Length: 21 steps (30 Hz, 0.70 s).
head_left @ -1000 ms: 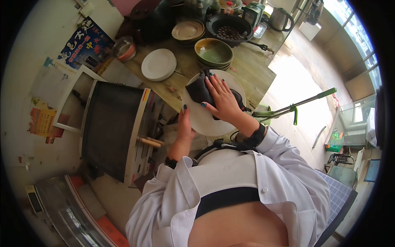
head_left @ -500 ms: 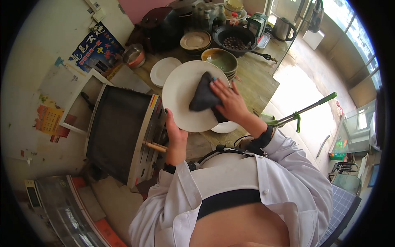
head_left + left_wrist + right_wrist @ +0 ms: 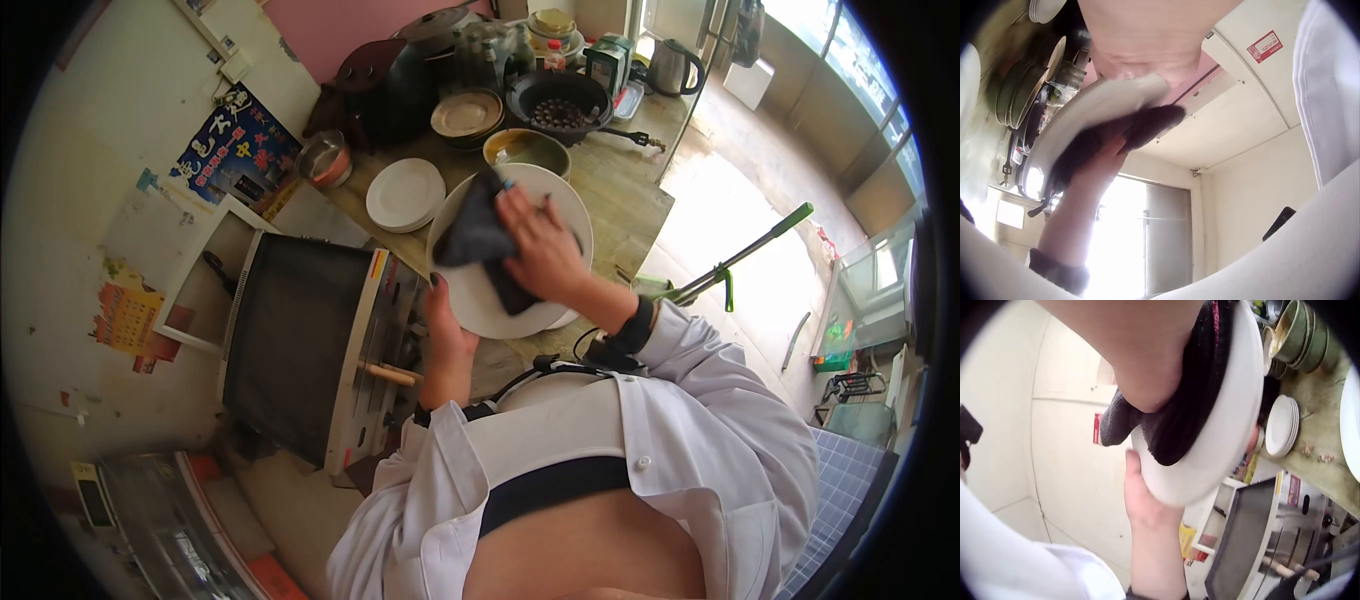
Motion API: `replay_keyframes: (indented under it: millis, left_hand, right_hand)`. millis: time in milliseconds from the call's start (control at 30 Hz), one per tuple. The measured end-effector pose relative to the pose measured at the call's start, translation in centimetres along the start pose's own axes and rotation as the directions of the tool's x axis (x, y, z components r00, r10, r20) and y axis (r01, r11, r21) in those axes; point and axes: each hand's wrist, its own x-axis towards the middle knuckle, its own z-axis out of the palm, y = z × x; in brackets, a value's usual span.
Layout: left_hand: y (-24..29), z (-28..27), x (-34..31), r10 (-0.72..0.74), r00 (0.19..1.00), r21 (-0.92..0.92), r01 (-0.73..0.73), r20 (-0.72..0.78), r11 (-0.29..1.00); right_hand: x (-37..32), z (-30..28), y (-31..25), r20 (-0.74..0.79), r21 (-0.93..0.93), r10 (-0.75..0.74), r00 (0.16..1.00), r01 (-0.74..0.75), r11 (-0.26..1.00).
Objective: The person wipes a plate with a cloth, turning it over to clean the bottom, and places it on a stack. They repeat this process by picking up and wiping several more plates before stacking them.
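Observation:
A large white plate (image 3: 462, 300) is held up over the table, tilted in the right wrist view. The left hand (image 3: 449, 335) grips its lower left rim, thumb on the upper face and the other fingers hidden beneath. Flat on a dark cloth (image 3: 472, 228), the right hand (image 3: 545, 248) presses it against the plate's face with its fingers extended. In the right wrist view the cloth (image 3: 1175, 428) hangs in folds over the plate (image 3: 1235, 425). Part of another white dish shows under the held plate's lower right edge.
Small white plates (image 3: 405, 194) are stacked at left on the wooden table (image 3: 625, 215). Behind stand green bowls (image 3: 540, 150), beige plates (image 3: 467, 113) and a black pan (image 3: 590, 92). An oven-like appliance (image 3: 290, 335) is at left, a green-handled tool (image 3: 740, 252) at right.
Over the last second the plate came up off the table, gripped by the left hand. Since half a second ago, plate and hands shifted slightly right in view, and the cloth moved across the plate's face.

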Motion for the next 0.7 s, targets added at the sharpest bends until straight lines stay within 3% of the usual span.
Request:
replay_keyframes:
  millis: [33, 100, 133, 200, 267, 300, 367, 400, 433, 500, 567, 633, 700]
  left_hand:
    - [0.2, -0.1, -0.2, 0.003, 1.000, 0.036, -0.003, 0.012, 0.999]
    - [0.2, 0.3, -0.3, -0.011, 0.999, 0.030, 0.010, 0.046, 0.999]
    - [0.0, 0.6, -0.4, -0.017, 0.998, 0.020, 0.016, 0.054, 1.000]
    - [-0.1, 0.9, 0.0, -0.018, 0.997, 0.012, 0.018, 0.073, 1.000]
    - [-0.2, 1.0, 0.6, 0.025, 0.999, -0.040, -0.026, -0.022, 0.999]
    - [-0.2, -0.5, 1.4, 0.031, 1.000, -0.019, -0.030, 0.008, 0.999]
    - [1.6, -0.2, 1.3, -0.063, 0.990, -0.226, 0.090, 0.123, 0.970]
    - [1.9, -0.4, 1.2, 0.077, 0.997, -0.019, -0.076, 0.024, 0.997]
    - [2.1, -0.9, 1.4, 0.112, 0.993, -0.019, -0.112, -0.031, 0.993]
    - [2.6, -0.8, 1.2, 0.126, 0.992, -0.021, -0.126, 0.011, 0.992]
    - [2.0, 0.2, 0.6, 0.111, 0.993, -0.020, -0.112, -0.038, 0.993]
    - [1.6, 0.8, 0.6, 0.097, 0.992, -0.025, -0.099, -0.081, 0.995]
    - [1.5, 0.9, 0.9, 0.097, 0.995, 0.044, -0.096, -0.032, 0.994]
  right_hand:
    - [0.6, -0.5, 1.1, -0.079, -0.033, 0.091, 0.993, -0.094, 0.995]
    - [1.9, -0.9, 3.1, -0.258, -0.172, 0.131, 0.957, -0.179, 0.969]
    - [1.8, -0.8, 2.7, -0.258, -0.174, 0.135, 0.957, -0.183, 0.967]
    - [2.1, 0.2, 1.2, -0.197, -0.027, 0.071, 0.978, -0.077, 0.997]
    - [0.5, 1.1, -1.6, -0.067, 0.183, -0.072, 0.995, 0.084, 0.980]
    - [-0.8, 1.7, -2.5, -0.004, 0.169, -0.198, 0.980, 0.196, 0.966]
    - [-2.6, 2.4, -1.7, 0.064, 0.174, -0.324, 0.944, 0.309, 0.935]
    - [-2.8, 2.5, -0.3, 0.065, 0.145, -0.270, 0.961, 0.258, 0.955]
    - [-2.6, 2.5, 1.5, 0.068, 0.117, -0.215, 0.974, 0.206, 0.971]
    - [-1.2, 1.2, 3.8, 0.010, 0.047, -0.015, 1.000, 0.015, 0.999]
    - [0.8, 0.3, 4.5, -0.132, 0.097, 0.038, 0.991, -0.025, 0.995]
    - [2.1, 0.3, 2.4, -0.145, 0.024, 0.083, 0.986, -0.080, 0.996]
    - [1.5, 1.8, -0.1, -0.136, 0.218, -0.023, 0.990, 0.053, 0.974]
